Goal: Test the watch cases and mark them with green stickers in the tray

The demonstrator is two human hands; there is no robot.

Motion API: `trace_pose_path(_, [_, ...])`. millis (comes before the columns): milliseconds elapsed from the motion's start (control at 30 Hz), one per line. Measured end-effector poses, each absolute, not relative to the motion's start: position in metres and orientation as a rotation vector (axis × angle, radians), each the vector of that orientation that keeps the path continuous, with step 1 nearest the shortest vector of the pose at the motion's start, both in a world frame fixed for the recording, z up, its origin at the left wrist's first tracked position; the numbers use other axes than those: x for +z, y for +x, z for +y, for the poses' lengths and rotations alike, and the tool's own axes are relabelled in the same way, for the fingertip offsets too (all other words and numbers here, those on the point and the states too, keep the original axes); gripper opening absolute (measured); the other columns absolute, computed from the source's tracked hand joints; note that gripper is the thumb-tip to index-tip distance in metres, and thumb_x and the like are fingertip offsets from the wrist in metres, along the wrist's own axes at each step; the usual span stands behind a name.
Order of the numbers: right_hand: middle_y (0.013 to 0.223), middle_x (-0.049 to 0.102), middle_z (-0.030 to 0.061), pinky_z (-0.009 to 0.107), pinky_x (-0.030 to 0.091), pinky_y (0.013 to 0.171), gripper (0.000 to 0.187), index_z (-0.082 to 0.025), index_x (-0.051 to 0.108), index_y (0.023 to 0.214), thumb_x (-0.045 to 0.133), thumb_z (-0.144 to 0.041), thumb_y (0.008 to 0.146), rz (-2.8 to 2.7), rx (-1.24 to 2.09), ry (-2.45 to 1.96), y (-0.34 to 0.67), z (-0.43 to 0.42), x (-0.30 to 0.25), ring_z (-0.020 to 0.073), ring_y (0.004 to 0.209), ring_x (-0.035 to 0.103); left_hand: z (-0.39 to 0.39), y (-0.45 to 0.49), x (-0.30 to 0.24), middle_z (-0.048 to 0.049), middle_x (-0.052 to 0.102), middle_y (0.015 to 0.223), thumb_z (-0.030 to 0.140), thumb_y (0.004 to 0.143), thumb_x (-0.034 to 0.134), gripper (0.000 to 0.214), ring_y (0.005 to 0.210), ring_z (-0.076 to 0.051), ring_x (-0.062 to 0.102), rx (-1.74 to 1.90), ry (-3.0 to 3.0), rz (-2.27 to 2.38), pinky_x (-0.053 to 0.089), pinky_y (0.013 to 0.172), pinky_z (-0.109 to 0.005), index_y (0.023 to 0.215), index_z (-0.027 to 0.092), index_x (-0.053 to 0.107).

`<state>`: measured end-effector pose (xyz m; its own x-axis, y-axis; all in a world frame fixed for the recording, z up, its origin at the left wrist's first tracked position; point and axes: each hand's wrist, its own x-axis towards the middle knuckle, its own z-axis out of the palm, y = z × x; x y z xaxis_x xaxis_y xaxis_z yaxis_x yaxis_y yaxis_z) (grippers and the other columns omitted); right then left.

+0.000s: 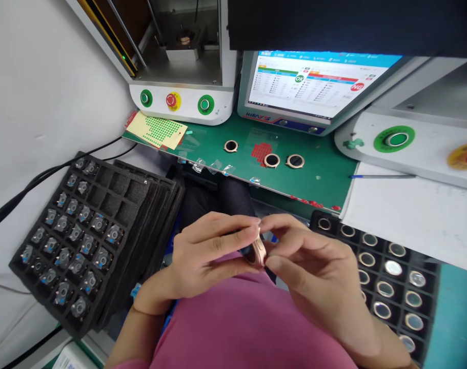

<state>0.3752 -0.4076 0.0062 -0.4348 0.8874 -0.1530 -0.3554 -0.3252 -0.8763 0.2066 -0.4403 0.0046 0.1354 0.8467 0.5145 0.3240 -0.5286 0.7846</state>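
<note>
Between my two hands, in front of my chest, a rose-gold watch case (260, 250) is held on edge with its side and button facing up. My left hand (212, 251) pinches it between the fingers above and the thumb below. From the other side, the fingertips and thumb of my right hand (313, 266) close on its edge. The far face of the case is hidden. Beyond the hands, one watch case (230, 146) lies on the green mat (206, 141), with a second watch case (271, 161) and a third watch case (295, 161) further right.
At left, a black foam tray (120, 202) of wrapped parts tops a stack. A second tray (400, 325) with round watch cases stands at right. Behind are a press machine (187, 105), a monitor (287, 82), a sticker sheet (156, 130), and a pen (383, 177) on paper.
</note>
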Motion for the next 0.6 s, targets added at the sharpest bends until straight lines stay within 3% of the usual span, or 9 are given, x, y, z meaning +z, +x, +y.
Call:
trace_pose_path(200, [0.101, 0.059, -0.0004, 0.024, 0.051, 0.061, 0.037, -0.025, 0.06, 0.077, 0.089, -0.032, 0.056, -0.67, 2.148, -0.841, 0.366, -0.405, 0.0, 0.011, 0.074, 0.056, -0.441, 0.205, -0.001, -0.0124, 0.068, 0.12, 0.017, 0.078, 0.075, 0.064, 0.102, -0.02, 0.066, 1.36, 1.823, 1.039, 0.057, 0.086, -0.035, 0.137, 0.025, 0.052])
trace_pose_path(400, [0.085, 0.057, -0.0042, 0.025, 0.05, 0.064, 0.045, -0.032, 0.056, 0.102, 0.082, -0.04, 0.067, -0.585, 2.253, -0.703, 0.352, -0.406, 0.001, 0.0103, 0.066, 0.053, -0.441, 0.208, -0.007, -0.0079, 0.069, 0.122, 0.025, 0.074, 0.08, 0.054, 0.114, -0.026, 0.064, 1.351, 1.269, 1.032, 0.055, 0.094, -0.037, 0.125, 0.03, 0.064])
trace_pose_path(500, [0.086, 0.06, -0.0009, 0.028, 0.051, 0.069, 0.047, -0.03, 0.057, 0.107, 0.077, -0.051, 0.07, -0.661, 2.203, -0.712, 0.354, -0.404, -0.004, 0.0146, 0.077, 0.056, -0.434, 0.21, -0.002, -0.0085, 0.072, 0.113, 0.032, 0.081, 0.073, 0.04, 0.101, -0.024, 0.069, 1.244, 0.879, 0.875, 0.058, 0.081, -0.031, 0.121, 0.027, 0.067])
trace_pose_path(600, [0.097, 0.061, 0.0011, 0.026, 0.051, 0.066, 0.036, -0.028, 0.059, 0.102, 0.072, -0.047, 0.075, -0.735, 2.047, -0.839, 0.36, -0.402, -0.009, 0.0144, 0.08, 0.056, -0.427, 0.213, 0.002, -0.0109, 0.074, 0.103, 0.031, 0.089, 0.062, 0.03, 0.085, -0.019, 0.071, 1.206, 0.572, 0.731, 0.059, 0.071, -0.027, 0.115, 0.018, 0.07])
